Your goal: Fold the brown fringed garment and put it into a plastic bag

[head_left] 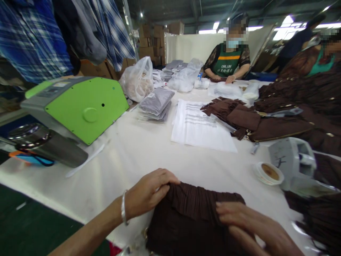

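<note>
A dark brown fringed bag (pixel 191 220) lies at the table's near edge, its pleated-looking fringe along the top side. My left hand (pixel 149 192), with a silver bangle at the wrist, pinches the bag's upper left corner between thumb and fingers. Across the bag's right part rests my right hand (pixel 247 220), its fingers stretched out and slightly blurred. The bag's lower part runs out of the picture. Beyond it, printed white sheets (pixel 197 131) lie on the white table (pixel 128 142).
At left stand a green and grey machine (pixel 90 106) and a tipped steel flask (pixel 61 145). Packed grey bundles (pixel 156 103) sit mid-table. More brown bags (pixel 255 121), a tape roll (pixel 269 173) and a grey dispenser (pixel 293 160) are at right. A masked co-worker (pixel 229 60) works opposite.
</note>
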`<state>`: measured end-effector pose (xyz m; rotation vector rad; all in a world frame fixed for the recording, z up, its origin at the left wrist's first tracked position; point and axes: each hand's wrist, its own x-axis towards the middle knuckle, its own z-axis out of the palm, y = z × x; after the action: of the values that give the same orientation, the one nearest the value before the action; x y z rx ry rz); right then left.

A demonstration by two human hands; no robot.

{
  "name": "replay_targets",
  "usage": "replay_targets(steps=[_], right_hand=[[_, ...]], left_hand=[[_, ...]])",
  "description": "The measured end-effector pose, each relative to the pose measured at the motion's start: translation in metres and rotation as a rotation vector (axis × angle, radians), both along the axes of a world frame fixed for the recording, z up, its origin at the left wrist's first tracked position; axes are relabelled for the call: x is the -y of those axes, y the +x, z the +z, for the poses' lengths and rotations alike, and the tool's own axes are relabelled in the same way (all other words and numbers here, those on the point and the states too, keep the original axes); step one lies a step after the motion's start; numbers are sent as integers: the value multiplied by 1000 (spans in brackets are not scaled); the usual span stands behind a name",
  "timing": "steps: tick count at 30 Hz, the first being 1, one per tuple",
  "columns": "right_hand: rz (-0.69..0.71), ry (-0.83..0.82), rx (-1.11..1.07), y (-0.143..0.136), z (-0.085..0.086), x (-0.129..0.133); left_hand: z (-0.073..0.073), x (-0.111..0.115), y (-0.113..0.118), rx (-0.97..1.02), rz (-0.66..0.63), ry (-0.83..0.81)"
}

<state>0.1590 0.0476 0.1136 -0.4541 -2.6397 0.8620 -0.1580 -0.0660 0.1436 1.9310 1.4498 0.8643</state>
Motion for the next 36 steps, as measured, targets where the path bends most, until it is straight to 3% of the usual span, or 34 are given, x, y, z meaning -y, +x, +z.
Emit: replay_targets(steps=[3,5,7,13,22,27,29,32,34,36], right_hand=[[-182,37,143,-28,8,0],[-174,21,250,-38,-1,1],[-142,16,340,-37,-15,5],[-112,120,365,-12,-38,18],[-69,423,219,-9,-35,32],[-12,500,114,-1,-31,38],[-8,484,89,0,-25,38],[-92,449,75,-4,-14,33],[-155,444,78,-4,-9,30],[-197,455,86,1,-10,28]], left_hand=[[-27,-25,-6,-269,-49,29],[-43,-35,-8,-348,-116,-34],[-49,-41,-9,-388,-156,-74],[-42,-31,-6,-529,-119,-1],[-36,24,13,-702,-133,65],[-19,53,21,-633,-145,40],[-11,54,19,-514,-125,59],[-4,42,12,-356,23,142],[-5,34,6,-319,95,180],[-13,32,1,-344,64,183]])
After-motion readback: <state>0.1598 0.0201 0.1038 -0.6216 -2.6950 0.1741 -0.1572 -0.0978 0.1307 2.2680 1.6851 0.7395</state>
